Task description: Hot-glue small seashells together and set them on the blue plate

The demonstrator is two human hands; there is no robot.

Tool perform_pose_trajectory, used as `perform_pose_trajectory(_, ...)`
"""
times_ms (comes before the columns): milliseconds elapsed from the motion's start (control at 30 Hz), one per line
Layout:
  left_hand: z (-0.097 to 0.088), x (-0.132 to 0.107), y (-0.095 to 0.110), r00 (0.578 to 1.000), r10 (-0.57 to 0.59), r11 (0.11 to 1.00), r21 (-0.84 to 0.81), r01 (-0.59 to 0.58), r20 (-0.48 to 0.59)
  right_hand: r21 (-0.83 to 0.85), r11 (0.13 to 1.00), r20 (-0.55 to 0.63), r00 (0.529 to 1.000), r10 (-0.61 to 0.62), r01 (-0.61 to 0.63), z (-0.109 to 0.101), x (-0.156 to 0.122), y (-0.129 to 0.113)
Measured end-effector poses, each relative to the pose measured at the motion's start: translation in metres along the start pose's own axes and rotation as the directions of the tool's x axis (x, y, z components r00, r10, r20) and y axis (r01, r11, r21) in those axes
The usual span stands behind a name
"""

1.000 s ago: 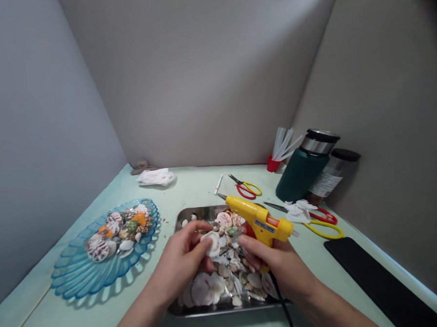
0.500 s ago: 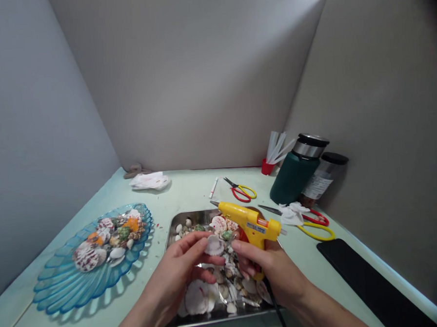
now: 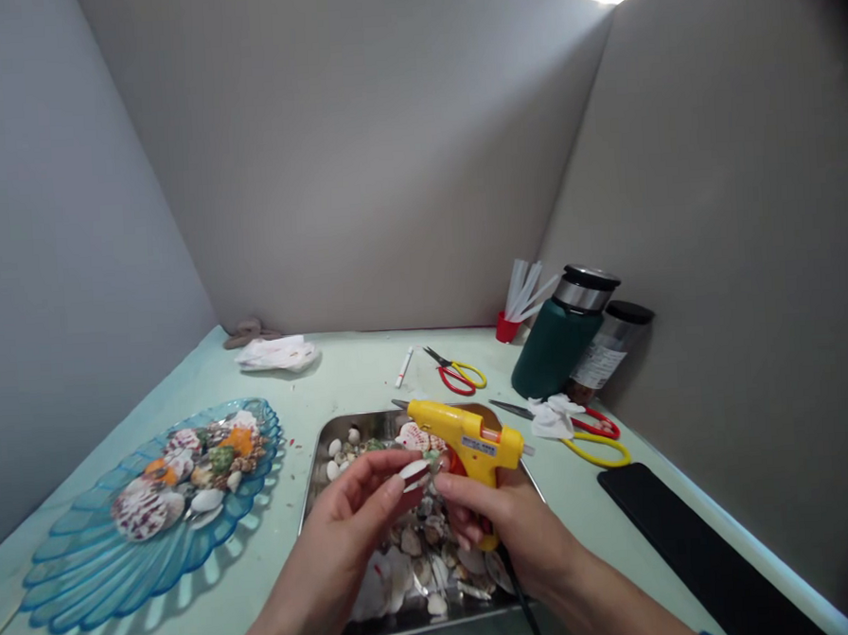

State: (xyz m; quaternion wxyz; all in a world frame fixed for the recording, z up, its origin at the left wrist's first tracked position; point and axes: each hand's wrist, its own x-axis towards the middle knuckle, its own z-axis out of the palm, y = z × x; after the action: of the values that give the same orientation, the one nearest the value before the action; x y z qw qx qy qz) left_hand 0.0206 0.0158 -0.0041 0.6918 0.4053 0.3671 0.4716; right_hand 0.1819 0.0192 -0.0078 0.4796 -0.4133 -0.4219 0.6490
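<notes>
Between the thumb and fingers of my left hand [image 3: 366,501] is a small white seashell [image 3: 413,473], turned edge-on with a dark reddish inner side showing. My right hand [image 3: 497,508] is wrapped round a yellow hot glue gun [image 3: 465,434], its nozzle pointing up and left. The right thumb and fingertips come close to the shell; whether they touch it I cannot tell. Both hands are above a metal tray [image 3: 422,624] that holds many loose shells [image 3: 411,543], partly hidden by the hands. A black cord hangs from the gun's handle.
To the left, a blue shell-shaped glass dish [image 3: 117,570] carries a cluster of shells [image 3: 205,471]. Behind lie scissors [image 3: 455,373], a marker [image 3: 404,367] and white plastic [image 3: 276,354]. At right are glue sticks in a red cup [image 3: 507,327], a green bottle [image 3: 557,348], a jar [image 3: 603,351], scissors [image 3: 594,449] and a black slab [image 3: 698,540].
My left hand has turned the shell from showing its broad face to edge-on. The whole view has shifted, so the things on the table appear slightly further left. The glue gun stays in my right hand.
</notes>
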Motion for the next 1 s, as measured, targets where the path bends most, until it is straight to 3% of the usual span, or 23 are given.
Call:
perform_pose_trajectory(300,0.005,0.0004,-0.0053,0.993,0.066,0.994,0.097,-0.057,-0.097,0.015,0.999,0.028,0.999,0.027,-0.028,-0.0014,-0.0008,0.0021)
perform_pose_trajectory(1000,0.003,0.0019,-0.0082,0.988,0.081,0.996,0.051,-0.075,-0.13,0.102,0.992,0.058,0.996,0.073,-0.079,-0.0016,-0.0011,0.0036)
